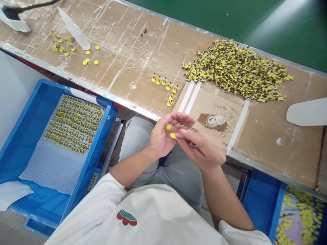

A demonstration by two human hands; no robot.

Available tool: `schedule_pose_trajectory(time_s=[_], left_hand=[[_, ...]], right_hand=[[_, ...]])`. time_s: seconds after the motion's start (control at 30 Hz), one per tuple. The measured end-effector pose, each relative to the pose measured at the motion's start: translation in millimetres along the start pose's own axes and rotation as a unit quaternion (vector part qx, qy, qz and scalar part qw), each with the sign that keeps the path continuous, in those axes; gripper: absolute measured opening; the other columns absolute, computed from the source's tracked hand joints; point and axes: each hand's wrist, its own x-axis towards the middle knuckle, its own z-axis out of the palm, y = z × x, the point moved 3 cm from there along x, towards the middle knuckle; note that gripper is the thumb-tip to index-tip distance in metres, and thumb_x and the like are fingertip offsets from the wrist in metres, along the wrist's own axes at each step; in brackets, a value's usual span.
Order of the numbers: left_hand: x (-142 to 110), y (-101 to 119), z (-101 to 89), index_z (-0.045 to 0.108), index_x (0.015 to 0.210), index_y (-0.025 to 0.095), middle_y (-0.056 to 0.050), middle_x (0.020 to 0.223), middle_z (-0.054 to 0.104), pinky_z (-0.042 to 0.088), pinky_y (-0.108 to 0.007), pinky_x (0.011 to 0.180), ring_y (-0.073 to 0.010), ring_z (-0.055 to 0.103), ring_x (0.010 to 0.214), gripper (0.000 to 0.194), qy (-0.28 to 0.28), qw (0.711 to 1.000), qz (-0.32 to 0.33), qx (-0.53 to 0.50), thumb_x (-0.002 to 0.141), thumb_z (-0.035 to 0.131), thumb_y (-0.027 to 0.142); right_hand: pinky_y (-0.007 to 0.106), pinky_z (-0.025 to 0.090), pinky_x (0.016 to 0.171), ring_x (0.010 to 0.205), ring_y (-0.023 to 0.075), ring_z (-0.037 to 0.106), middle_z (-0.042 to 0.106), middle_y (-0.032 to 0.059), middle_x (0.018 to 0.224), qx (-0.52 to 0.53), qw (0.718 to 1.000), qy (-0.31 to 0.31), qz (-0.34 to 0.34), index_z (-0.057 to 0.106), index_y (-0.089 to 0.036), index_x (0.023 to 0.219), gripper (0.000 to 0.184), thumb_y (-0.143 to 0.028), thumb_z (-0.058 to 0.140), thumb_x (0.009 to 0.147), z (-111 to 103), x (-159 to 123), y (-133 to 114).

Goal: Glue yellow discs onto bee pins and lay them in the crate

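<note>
My left hand [163,136] is palm up and cupped above my lap, at the table's front edge. One small round yellow disc [169,127] rests in it near the fingers. My right hand [204,148] reaches across from the right, its thumb and fingertips pinching a second yellow disc [173,135] over the left palm. Just beyond the hands, a short row of tiny figures on yellow round bases [164,81] stands upright on the cardboard. To its right is a big heap of loose yellow and dark figures [237,69].
A white nozzle bottle [76,32] stands among loose discs [96,62] and several figures at the back left. Another white object [308,112] lies at right. A blue crate [98,163] at left holds rows of figures; another blue bin [260,197] sits lower right, beside many yellow discs.
</note>
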Motion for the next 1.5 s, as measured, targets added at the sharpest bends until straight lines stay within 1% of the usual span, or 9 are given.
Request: schedule_pose_trajectory(time_s=[0.23, 0.37, 0.5, 0.7, 1.03, 1.13, 1.27, 1.4, 1.5], left_hand=[[-1, -15, -0.2, 0.078, 0.101, 0.018, -0.010, 0.106, 0.077, 0.052, -0.032, 0.095, -0.0230, 0.071, 0.105, 0.031, -0.102, 0.987, -0.125, 0.020, 0.081, 0.074, 0.043], [-6, -23, 3.3, 0.078, 0.101, 0.023, -0.006, 0.108, 0.077, 0.052, -0.028, 0.095, -0.0180, 0.071, 0.105, 0.024, -0.109, 0.988, -0.108, 0.019, 0.081, 0.080, 0.034], [-6, -26, 3.8, 0.079, 0.104, 0.019, -0.008, 0.104, 0.078, 0.055, -0.026, 0.093, -0.0168, 0.072, 0.102, 0.030, -0.135, 0.982, -0.132, 0.029, 0.087, 0.074, 0.042], [-2, -27, 1.2, 0.080, 0.097, 0.020, -0.006, 0.096, 0.080, 0.058, -0.029, 0.087, -0.0180, 0.075, 0.092, 0.029, -0.092, 0.988, -0.115, 0.049, 0.079, 0.082, 0.041], [-2, -28, 0.9, 0.081, 0.094, 0.021, -0.004, 0.090, 0.080, 0.056, -0.023, 0.081, -0.0128, 0.074, 0.085, 0.027, -0.046, 0.994, -0.094, 0.033, 0.072, 0.088, 0.035], [2, -27, -1.7, 0.081, 0.095, 0.022, -0.003, 0.090, 0.080, 0.057, -0.024, 0.081, -0.0134, 0.074, 0.085, 0.026, -0.042, 0.996, -0.074, 0.024, 0.072, 0.088, 0.033], [9, -20, -6.2, 0.080, 0.096, 0.023, -0.001, 0.085, 0.079, 0.058, -0.026, 0.080, -0.0137, 0.075, 0.079, 0.030, 0.005, 0.999, -0.047, 0.016, 0.070, 0.089, 0.034], [13, -12, -9.0, 0.079, 0.095, 0.023, 0.000, 0.092, 0.079, 0.059, -0.025, 0.084, -0.0096, 0.074, 0.076, 0.031, 0.032, 0.999, -0.007, 0.004, 0.067, 0.091, 0.029], [14, -11, -10.5, 0.079, 0.095, 0.023, -0.001, 0.095, 0.079, 0.060, -0.028, 0.087, -0.0102, 0.074, 0.077, 0.032, 0.040, 0.999, 0.003, 0.015, 0.066, 0.091, 0.028]], right_hand=[[0.032, 0.061, 0.055, 0.060, 0.0199, 0.073, 0.079, -0.0029, 0.086, -0.040, 0.990, 0.123, -0.049, 0.075, -0.039, 0.100, 0.053, -0.016, 0.096, 0.058, -30, -24, 7], [0.027, 0.059, 0.051, 0.057, 0.0176, 0.072, 0.079, -0.0028, 0.090, -0.119, 0.970, 0.171, -0.126, 0.070, -0.036, 0.115, 0.064, -0.008, 0.092, 0.061, -35, -19, -2], [0.026, 0.059, 0.054, 0.058, 0.0157, 0.072, 0.080, -0.0005, 0.089, -0.133, 0.970, 0.149, -0.141, 0.063, -0.027, 0.128, 0.069, -0.006, 0.087, 0.068, -38, -12, -3], [0.024, 0.057, 0.060, 0.061, 0.0141, 0.072, 0.079, 0.0018, 0.081, -0.208, 0.957, 0.157, -0.125, 0.067, -0.016, 0.120, 0.051, -0.008, 0.084, 0.073, -34, -5, -10], [0.024, 0.060, 0.062, 0.064, 0.0143, 0.073, 0.079, -0.0012, 0.082, -0.169, 0.964, 0.181, -0.100, 0.069, -0.022, 0.117, 0.051, -0.006, 0.085, 0.072, -30, -2, -11], [0.025, 0.059, 0.065, 0.068, 0.0153, 0.075, 0.080, 0.0005, 0.085, -0.165, 0.972, 0.139, -0.099, 0.067, -0.021, 0.122, 0.051, -0.005, 0.082, 0.076, -32, 6, -10], [0.023, 0.058, 0.066, 0.069, 0.0130, 0.074, 0.080, 0.0003, 0.095, -0.139, 0.988, -0.001, -0.072, 0.068, -0.025, 0.121, 0.041, -0.016, 0.079, 0.082, -43, 25, -14], [0.025, 0.052, 0.053, 0.056, 0.0116, 0.067, 0.079, -0.0017, 0.087, -0.116, 0.992, 0.014, 0.042, 0.074, -0.029, 0.108, 0.025, -0.029, 0.079, 0.083, -65, 57, 8], [0.030, 0.053, 0.058, 0.059, 0.0147, 0.067, 0.079, 0.0017, 0.093, -0.119, 0.985, -0.015, 0.122, 0.077, -0.027, 0.101, 0.022, -0.036, 0.078, 0.082, -61, 91, 46]])
